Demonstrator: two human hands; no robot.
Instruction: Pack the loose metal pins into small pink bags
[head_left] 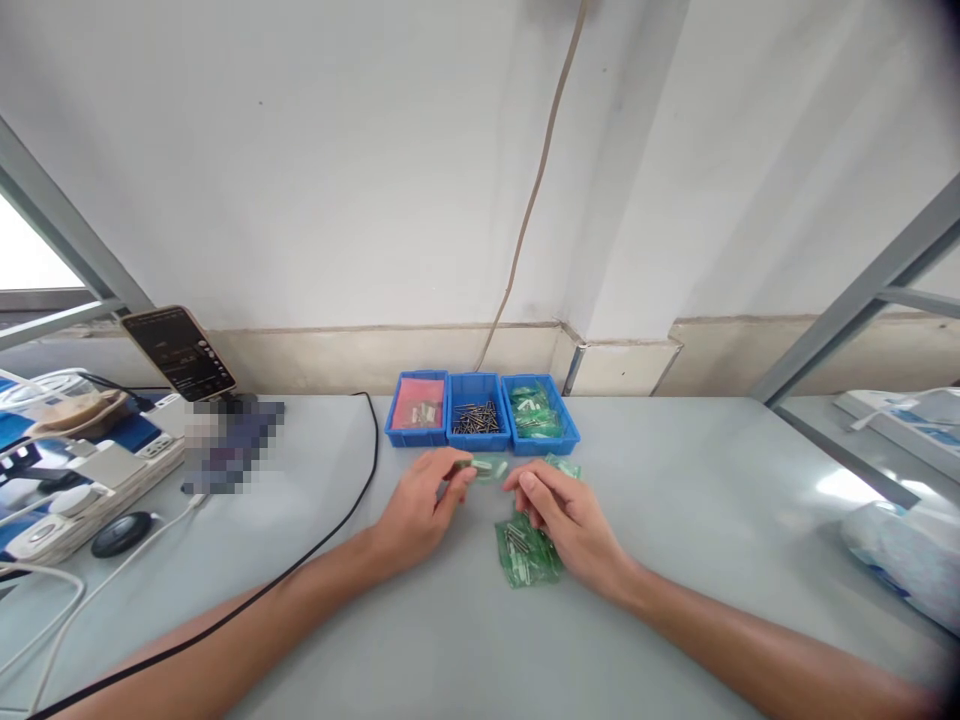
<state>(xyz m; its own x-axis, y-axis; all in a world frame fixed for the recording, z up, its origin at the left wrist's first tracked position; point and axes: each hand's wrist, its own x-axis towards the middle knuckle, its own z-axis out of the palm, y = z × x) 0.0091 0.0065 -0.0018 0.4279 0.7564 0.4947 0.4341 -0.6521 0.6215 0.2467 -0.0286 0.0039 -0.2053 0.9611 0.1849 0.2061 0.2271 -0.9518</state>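
My left hand (pixel 421 503) pinches the edge of a small green plastic bag (pixel 489 467) between thumb and fingers, with pale pieces inside. Facing it, my right hand (pixel 564 518) has its thumb and fingers pressed together; whatever they hold, if anything, is too small or hidden to name. Below the right hand lies a green plastic bag (pixel 525 560) with screws and pale plugs in it, partly covered by the hand. Another green bag (pixel 562 464) shows behind the right hand.
Three blue bins stand behind my hands: one with a red bag (pixel 418 400), one with loose screws (pixel 477 418), one with green bags (pixel 536 412). A black cable (pixel 330 533) crosses my left forearm. A phone (pixel 180 352) and power strip (pixel 97 480) are left, a plastic packet (pixel 904 555) right.
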